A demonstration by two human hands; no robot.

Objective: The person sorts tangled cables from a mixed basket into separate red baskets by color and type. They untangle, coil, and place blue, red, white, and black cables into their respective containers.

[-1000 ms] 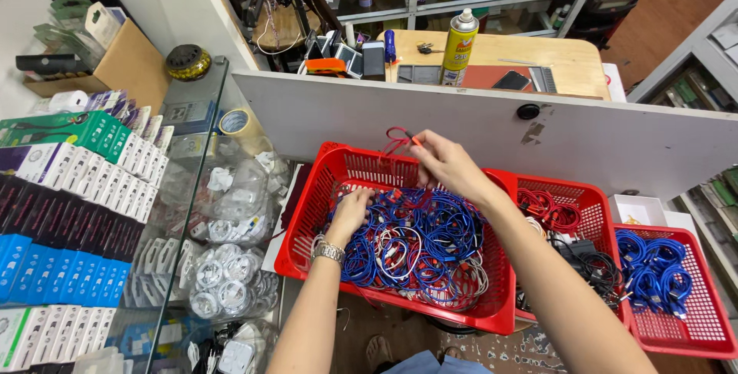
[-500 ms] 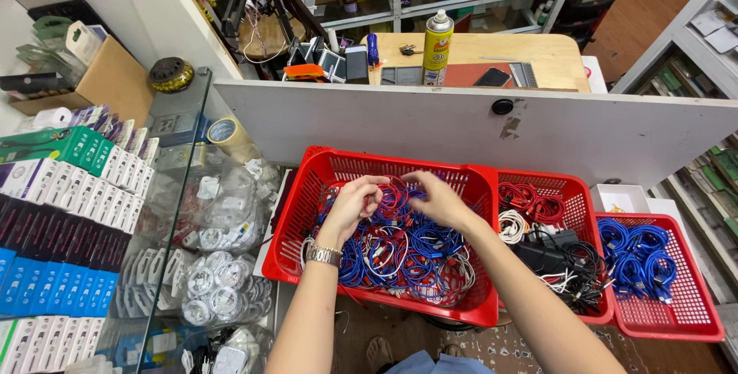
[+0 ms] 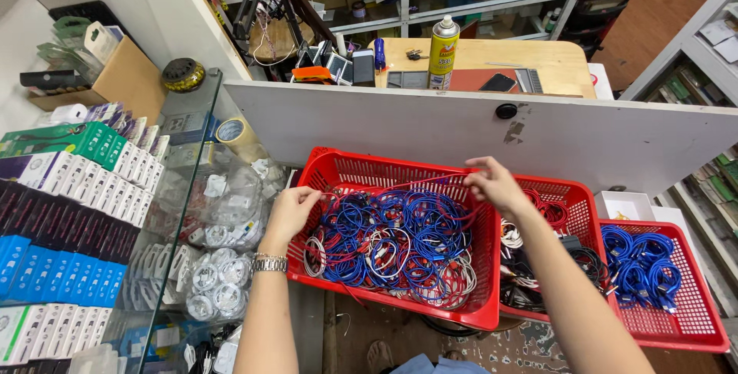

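While rows of glossy cardboard boxes [image 3: 69,212] fill the 9 o'clock side, the left hand [image 3: 290,214] curls over the left rim of a red slotted plastic basket [image 3: 400,170], pinching one end of a thin red cable [image 3: 392,187]. That cable runs taut across a tangled heap of blue, red and white coiled cables [image 3: 396,247] to the right hand [image 3: 496,184] at 2 o'clock, whose fingertips grip its other end. Toward 3 o'clock sit two more red mesh baskets, the far one [image 3: 692,320] holding blue coils.

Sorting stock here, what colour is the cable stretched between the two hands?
Red cable, pulled taut between left hand and right hand; head view.
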